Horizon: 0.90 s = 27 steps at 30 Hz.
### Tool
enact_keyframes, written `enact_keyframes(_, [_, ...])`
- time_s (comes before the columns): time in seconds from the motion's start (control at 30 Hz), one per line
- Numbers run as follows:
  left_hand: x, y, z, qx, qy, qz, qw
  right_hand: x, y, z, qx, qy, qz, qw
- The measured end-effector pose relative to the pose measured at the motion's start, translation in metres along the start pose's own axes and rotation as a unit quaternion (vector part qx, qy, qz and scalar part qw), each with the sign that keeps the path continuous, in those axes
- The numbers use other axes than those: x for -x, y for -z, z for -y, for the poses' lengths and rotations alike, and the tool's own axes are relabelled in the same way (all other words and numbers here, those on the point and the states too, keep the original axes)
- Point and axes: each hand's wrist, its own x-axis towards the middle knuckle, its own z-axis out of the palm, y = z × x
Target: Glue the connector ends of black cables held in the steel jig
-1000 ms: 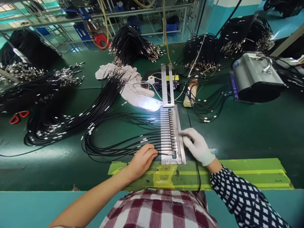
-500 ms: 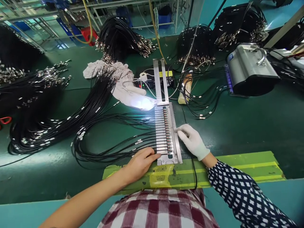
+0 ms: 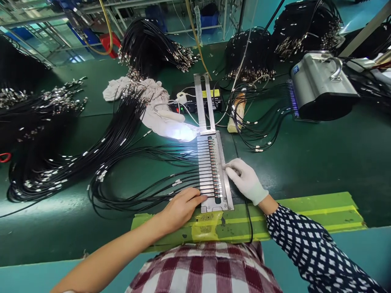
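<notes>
Left grip (image 3: 180, 205) unmoved at the slotted metal jig (image 3: 224, 179) — right grip (image 3: 244, 179) too.

A metal fixture (image 3: 214, 175) lay on the desk (image 3: 320, 162). Cables (image 3: 146, 191) entered it from the left. The left hand (image 3: 180, 207) rested at its near left corner, the right hand (image 3: 246, 179) against its right edge. A lamp box (image 3: 320, 87) stood far right, behind.

A brushed metal fixture (image 3: 214, 171) is seen on a glossy green counter (image 3: 305, 162); matt black cables (image 3: 122, 142), white crumpled cloth (image 3: 152, 101).
</notes>
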Motion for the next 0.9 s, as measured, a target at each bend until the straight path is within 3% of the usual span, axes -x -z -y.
enact_keyframes(0.27, [0.004, -0.010, 0.003, 0.017, -0.001, -0.006, 1.000, 0.001, -0.001, -0.003, 0.011, 0.006, -0.003, 1.000])
enact_keyframes(0.43, [0.017, -0.010, -0.004, -0.081, 0.032, 0.017, 0.996, 0.000, -0.002, -0.006, 0.002, 0.002, 0.002, 1.000])
enact_keyframes(0.53, [0.023, -0.012, -0.008, -0.106, 0.019, 0.044, 0.993, 0.000, -0.004, -0.005, 0.007, 0.003, -0.001, 1.000])
enact_keyframes(0.63, [0.024, -0.015, -0.009, -0.117, 0.015, 0.032, 0.993, 0.002, -0.005, -0.004, 0.007, 0.012, -0.012, 1.000])
enact_keyframes(0.73, [0.020, -0.012, -0.009, -0.103, 0.021, 0.025, 0.994, -0.009, 0.005, -0.005, 0.043, 0.060, -0.083, 0.994])
enact_keyframes(0.8, [0.014, -0.005, -0.011, -0.069, 0.029, 0.033, 0.997, -0.029, 0.017, -0.006, 0.135, 0.089, -0.159, 0.974])
enact_keyframes(0.9, [0.000, 0.008, -0.016, -0.025, 0.024, 0.021, 0.999, -0.071, 0.035, -0.012, 0.276, 0.042, -0.183, 0.943])
